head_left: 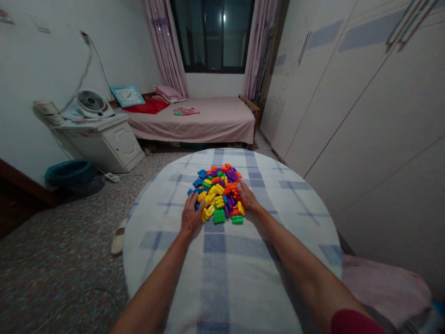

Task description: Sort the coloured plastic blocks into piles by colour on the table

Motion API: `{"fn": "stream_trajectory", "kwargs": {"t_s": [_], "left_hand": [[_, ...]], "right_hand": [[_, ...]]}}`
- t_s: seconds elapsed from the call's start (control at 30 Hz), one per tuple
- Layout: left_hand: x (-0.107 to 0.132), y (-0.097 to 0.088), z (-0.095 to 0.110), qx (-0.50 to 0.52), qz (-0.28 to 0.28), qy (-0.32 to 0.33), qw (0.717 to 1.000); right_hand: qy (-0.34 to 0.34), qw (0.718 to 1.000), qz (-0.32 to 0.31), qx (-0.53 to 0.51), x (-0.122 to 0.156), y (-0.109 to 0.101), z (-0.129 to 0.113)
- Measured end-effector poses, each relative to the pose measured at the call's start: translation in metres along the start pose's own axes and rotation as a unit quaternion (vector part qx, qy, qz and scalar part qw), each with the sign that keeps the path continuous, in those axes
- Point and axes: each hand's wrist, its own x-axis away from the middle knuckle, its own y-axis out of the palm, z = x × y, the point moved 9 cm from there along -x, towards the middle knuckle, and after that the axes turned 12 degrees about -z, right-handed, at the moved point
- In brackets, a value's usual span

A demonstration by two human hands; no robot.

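A heap of small plastic building pieces point(218, 192) in yellow, orange, blue, purple and green lies on a round table covered by a white and blue checked cloth point(222, 260). My left hand point(191, 214) rests flat on the cloth with its fingers spread, touching the left side of the heap. My right hand point(247, 196) lies with fingers stretched against the right side of the heap. Neither hand holds a piece.
A bed with a pink cover point(205, 119) stands under the window at the back. A white cabinet with a fan point(100, 134) is at the left, a wardrobe point(365, 93) along the right. A slipper point(118, 236) lies on the floor left of the table.
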Motion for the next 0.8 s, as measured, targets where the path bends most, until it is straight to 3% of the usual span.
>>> {"fn": "stream_trajectory", "kwargs": {"t_s": [0.17,0.3,0.53,0.8], "left_hand": [[-0.001,-0.005,-0.006,0.014,0.031,-0.003,0.999],[-0.002,-0.009,-0.011,0.025,0.059,-0.007,0.998],[0.002,-0.026,-0.021,0.047,0.131,-0.054,0.989],[0.001,-0.023,-0.044,0.079,0.146,-0.101,0.981]], "right_hand": [[0.099,0.974,0.137,-0.147,0.08,-0.016,0.027],[0.073,0.974,0.148,-0.153,0.122,-0.029,0.024],[0.006,0.993,0.066,-0.095,0.117,-0.02,-0.01],[0.01,0.997,0.054,-0.047,0.116,-0.018,-0.006]]}}
